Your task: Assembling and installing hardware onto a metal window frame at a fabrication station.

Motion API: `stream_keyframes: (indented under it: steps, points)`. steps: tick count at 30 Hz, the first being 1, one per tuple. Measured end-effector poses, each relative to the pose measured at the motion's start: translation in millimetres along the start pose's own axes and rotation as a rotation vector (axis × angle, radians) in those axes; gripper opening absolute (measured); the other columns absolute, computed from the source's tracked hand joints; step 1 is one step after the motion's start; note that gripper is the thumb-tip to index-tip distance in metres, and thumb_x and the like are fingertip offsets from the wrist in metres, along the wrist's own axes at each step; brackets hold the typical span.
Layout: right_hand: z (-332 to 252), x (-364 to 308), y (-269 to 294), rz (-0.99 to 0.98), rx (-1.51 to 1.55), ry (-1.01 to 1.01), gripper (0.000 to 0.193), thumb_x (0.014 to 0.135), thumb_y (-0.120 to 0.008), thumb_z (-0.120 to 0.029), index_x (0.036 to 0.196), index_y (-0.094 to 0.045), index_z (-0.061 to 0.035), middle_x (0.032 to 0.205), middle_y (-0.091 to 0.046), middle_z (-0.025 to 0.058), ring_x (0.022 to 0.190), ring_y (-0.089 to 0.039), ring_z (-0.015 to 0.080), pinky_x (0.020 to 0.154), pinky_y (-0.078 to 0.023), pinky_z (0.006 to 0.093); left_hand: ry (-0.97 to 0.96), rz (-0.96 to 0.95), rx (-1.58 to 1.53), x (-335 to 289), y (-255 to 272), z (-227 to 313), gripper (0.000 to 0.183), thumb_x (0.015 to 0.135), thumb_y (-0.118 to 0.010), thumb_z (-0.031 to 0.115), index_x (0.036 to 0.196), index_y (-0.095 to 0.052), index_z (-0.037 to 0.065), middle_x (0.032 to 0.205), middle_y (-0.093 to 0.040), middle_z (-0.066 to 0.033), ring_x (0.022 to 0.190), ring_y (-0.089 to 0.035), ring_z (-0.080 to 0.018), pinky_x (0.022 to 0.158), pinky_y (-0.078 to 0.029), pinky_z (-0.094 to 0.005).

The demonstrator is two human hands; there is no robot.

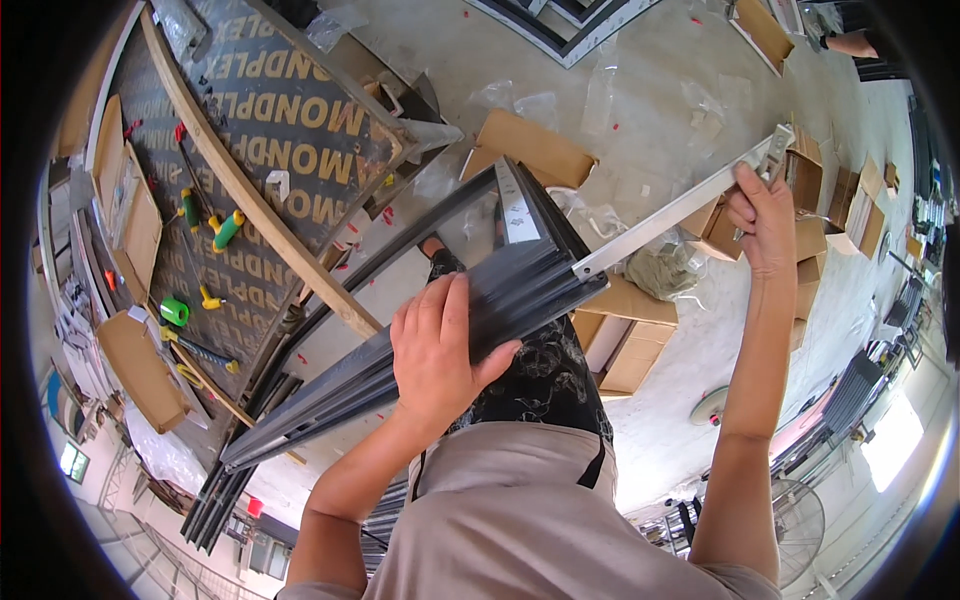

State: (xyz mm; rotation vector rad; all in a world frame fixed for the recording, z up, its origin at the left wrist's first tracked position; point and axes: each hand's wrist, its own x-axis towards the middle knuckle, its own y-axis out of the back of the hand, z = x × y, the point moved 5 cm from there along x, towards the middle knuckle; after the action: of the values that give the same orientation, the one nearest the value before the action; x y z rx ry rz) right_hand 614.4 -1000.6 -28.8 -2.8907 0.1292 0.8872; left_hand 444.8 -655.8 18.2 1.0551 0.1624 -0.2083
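Note:
A dark grey metal window-frame profile (340,385) runs slantwise in front of my body, part of a frame with a corner at the far end. My left hand (438,350) lies over it, fingers curled across its top and thumb stretched toward the right. Out to the right, my right hand (762,215) pinches a long silver metal strip (670,218) near its far end, where a small metal fitting (776,148) shows. The strip's near end, with a small hole, meets the right end of the profile. My left palm's contact is hidden.
A dark printed board table (290,150) at the left bears green-handled screwdrivers (228,230), a green tape roll (174,311) and a hammer (205,350). A wooden strip (240,190) crosses it. Cardboard boxes (630,340) stand on the floor, and another person's arm (852,43) shows far right.

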Motion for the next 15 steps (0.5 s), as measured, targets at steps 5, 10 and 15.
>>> stream_keyframes:
  steps: [5,10,15]
  points:
    - [27,-8,-22,-0.087,0.017,-0.076,0.017,0.089,-0.074,-0.013,0.088,-0.058,-0.0056,0.07,-0.052,-0.0027,0.053,-0.04,0.0032,0.042,-0.022,0.0197,-0.049,-0.029,-0.08,12,2,-3,0.07,0.084,-0.07,0.045,0.131,-0.051,-0.003,0.127,-0.057,-0.0189,0.114,-0.055,-0.0353,0.097,-0.04,-0.0466]
    - [-9,-11,0,0.146,0.099,0.052,0.021,0.091,-0.071,-0.017,0.093,-0.059,-0.0007,0.076,-0.054,0.0023,0.052,-0.041,0.0048,0.042,-0.022,0.0205,-0.063,-0.067,-0.173,27,4,-5,0.057,0.09,-0.066,0.041,0.126,-0.055,-0.002,0.121,-0.059,-0.0201,0.108,-0.057,-0.0377,0.094,-0.043,-0.0456]
    - [-41,-36,12,0.278,0.153,0.273,0.026,0.095,-0.062,-0.019,0.108,-0.06,0.0035,0.087,-0.06,0.0062,0.053,-0.04,0.0052,0.044,-0.026,0.0195,0.003,-0.128,-0.321,45,1,0,0.048,0.088,-0.07,0.031,0.121,-0.058,-0.001,0.117,-0.061,-0.0205,0.103,-0.059,-0.0394,0.089,-0.046,-0.0448]
